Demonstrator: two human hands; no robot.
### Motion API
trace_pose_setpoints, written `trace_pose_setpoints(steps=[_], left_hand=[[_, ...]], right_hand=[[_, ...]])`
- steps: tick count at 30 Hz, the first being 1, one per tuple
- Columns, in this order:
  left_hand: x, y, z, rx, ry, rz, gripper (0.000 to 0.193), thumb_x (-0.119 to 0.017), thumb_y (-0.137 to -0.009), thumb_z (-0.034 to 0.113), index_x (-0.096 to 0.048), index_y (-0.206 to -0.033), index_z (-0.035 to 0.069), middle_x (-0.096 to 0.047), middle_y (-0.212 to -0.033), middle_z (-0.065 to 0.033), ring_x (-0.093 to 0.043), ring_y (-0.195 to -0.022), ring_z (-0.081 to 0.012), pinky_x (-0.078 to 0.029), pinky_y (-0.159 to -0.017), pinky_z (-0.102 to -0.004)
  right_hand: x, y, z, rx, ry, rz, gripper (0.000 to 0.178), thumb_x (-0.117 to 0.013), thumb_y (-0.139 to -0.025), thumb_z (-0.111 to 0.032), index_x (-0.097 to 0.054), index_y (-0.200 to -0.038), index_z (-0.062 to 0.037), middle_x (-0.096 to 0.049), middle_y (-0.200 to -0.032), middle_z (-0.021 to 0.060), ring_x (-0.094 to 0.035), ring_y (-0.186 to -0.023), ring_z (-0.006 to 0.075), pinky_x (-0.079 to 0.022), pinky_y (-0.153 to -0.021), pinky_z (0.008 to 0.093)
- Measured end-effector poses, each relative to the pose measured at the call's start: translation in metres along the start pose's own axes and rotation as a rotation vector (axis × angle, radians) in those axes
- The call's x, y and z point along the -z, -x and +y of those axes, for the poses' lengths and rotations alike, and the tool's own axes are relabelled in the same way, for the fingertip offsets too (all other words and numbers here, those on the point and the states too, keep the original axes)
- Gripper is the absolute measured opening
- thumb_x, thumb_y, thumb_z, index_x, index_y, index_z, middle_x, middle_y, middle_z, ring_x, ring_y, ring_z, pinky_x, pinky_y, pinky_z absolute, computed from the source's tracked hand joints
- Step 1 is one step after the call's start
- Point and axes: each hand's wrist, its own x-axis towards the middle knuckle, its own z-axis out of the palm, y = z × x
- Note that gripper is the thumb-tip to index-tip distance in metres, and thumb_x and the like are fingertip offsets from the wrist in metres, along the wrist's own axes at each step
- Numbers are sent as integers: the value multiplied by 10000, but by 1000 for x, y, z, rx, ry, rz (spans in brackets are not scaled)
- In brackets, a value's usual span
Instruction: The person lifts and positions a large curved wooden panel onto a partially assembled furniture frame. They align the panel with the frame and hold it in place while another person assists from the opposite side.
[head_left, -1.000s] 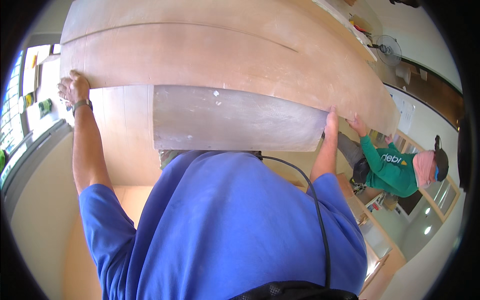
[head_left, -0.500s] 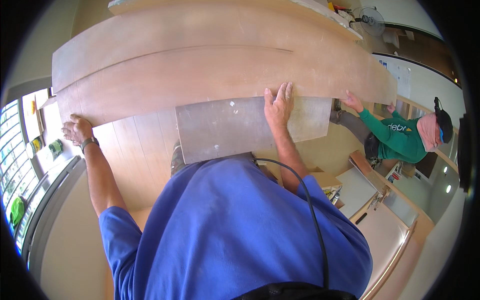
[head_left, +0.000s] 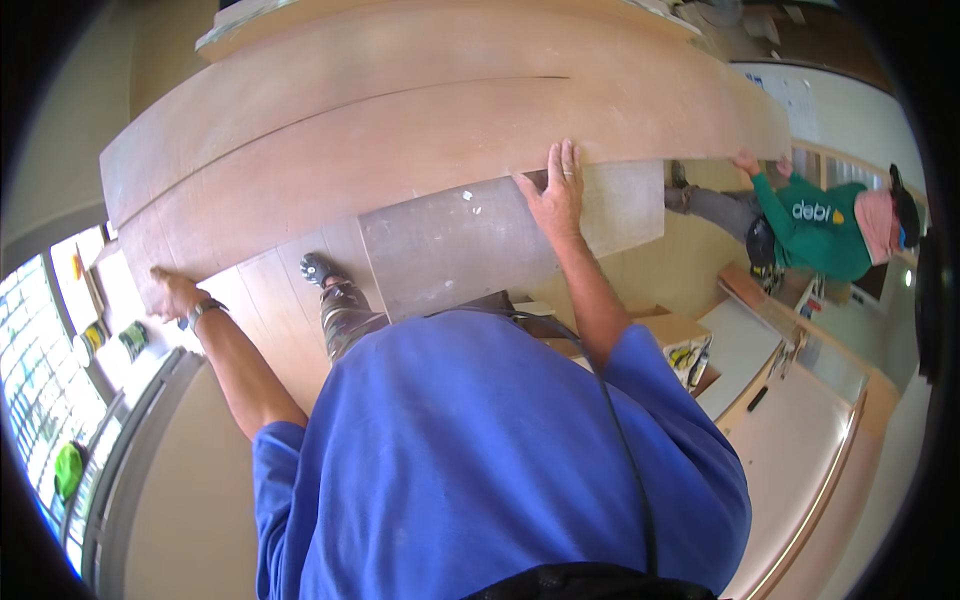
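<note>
A long, wide plywood panel [head_left: 430,130] spans the view in front of me, with a dark lengthwise line on its face. My left hand [head_left: 178,295] grips its near left corner, fingers bent around the edge. On the near edge, right of the middle, my right hand [head_left: 556,200] rests with fingers stretched flat on the face and the thumb apart. Below that edge lies a grey, scuffed board [head_left: 450,250], nearest my right hand. A co-worker in a green shirt [head_left: 815,225] has a hand [head_left: 745,162] at the panel's right end.
A pale slab edge [head_left: 280,30] runs beyond the panel. On my left are a window grille [head_left: 45,350] and cans [head_left: 132,340]. To the right stand an open cardboard box [head_left: 685,350] with small items and a bench [head_left: 790,470]. My foot [head_left: 318,268] is on the plank floor.
The panel's right end and the co-worker have shifted toward the upper right of the view. My left hand now wraps the corner more. My left foot has come into view.
</note>
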Motion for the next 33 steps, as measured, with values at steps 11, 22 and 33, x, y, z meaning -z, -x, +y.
trace_pose_setpoints(steps=[11, 22, 33], left_hand=[[-41, -85, -51, -447, -511, -140, 540, -286, -873, 305, -203, -1327, 25, -330, -1308, -201, -420, -1147, -289, -370, -928, -402], [-5, -19, 7, 120, 327, -136, 801, -544, -779, 496, -366, -1148, -192, -466, -1197, -202, -509, -1025, -294, -431, -881, -354], [-4, -33, 20, 16, 443, -262, 538, -439, -875, 260, -285, -1278, -61, -394, -1280, -167, -446, -1121, -281, -388, -953, -349]], right_hand=[[32, -17, 89, -664, -273, 69, 527, -449, -844, -349, -442, -1170, 65, -403, -1226, 275, -362, -1177, 353, -281, -986, 407], [17, -83, 263, -933, 350, -116, 504, -309, -865, -358, -412, -1211, -7, -362, -1289, 180, -325, -1205, 301, -308, -949, 427], [-14, -63, 250, -765, 438, -103, 404, -326, -830, -284, -488, -1173, -147, -327, -1336, 102, -252, -1250, 260, -241, -957, 503]])
